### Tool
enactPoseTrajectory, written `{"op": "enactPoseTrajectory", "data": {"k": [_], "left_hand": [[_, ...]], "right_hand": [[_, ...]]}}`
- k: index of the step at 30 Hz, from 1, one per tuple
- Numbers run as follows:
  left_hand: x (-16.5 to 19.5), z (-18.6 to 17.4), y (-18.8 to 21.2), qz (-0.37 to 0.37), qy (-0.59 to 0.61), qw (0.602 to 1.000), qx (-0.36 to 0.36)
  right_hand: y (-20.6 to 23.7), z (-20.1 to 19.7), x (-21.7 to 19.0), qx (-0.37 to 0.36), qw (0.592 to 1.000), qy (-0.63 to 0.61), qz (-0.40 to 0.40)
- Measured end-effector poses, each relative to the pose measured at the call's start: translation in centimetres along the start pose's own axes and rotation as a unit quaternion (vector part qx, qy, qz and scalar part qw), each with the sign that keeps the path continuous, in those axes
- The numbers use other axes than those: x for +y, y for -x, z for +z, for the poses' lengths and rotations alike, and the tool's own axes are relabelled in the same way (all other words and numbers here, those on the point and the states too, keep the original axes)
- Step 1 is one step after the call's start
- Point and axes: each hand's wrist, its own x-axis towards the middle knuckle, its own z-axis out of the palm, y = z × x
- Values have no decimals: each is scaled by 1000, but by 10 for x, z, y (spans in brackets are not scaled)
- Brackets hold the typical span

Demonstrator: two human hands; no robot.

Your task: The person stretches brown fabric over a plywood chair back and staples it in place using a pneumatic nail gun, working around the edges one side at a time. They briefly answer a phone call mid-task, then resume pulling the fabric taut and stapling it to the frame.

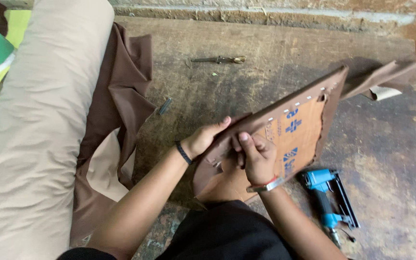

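Observation:
A flat cardboard-backed panel (pixel 302 132) wrapped in brown fabric stands tilted on the wooden table, its stapled edge facing up. My left hand (pixel 203 139) grips the fabric-covered near edge from the left side. My right hand (pixel 257 156) presses the brown fabric down against the board's back, fingers folded over it. A loose strip of brown fabric (pixel 381 79) trails off the panel's far corner.
A blue pneumatic staple gun (pixel 328 197) lies on the table (pixel 266 43) to the right of my right arm. A metal tool (pixel 217 59) lies at the back. A small metal piece (pixel 164 106) rests near loose brown cloth (pixel 121 96). A beige cushion (pixel 39 120) fills the left.

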Motion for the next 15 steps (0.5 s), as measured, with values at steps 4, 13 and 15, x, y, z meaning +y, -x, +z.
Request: {"op": "enactPoseTrajectory", "data": {"k": [4, 13, 15], "left_hand": [[13, -6, -16, -14, 22, 997, -68], [34, 15, -26, -38, -296, 954, 27], [36, 25, -25, -50, -295, 953, 42]], "right_hand": [[-2, -6, 31, 5, 1000, -25, -15], [-3, -16, 45, -14, 999, 3, -51], [-7, -30, 49, -77, 997, -17, 14]]}}
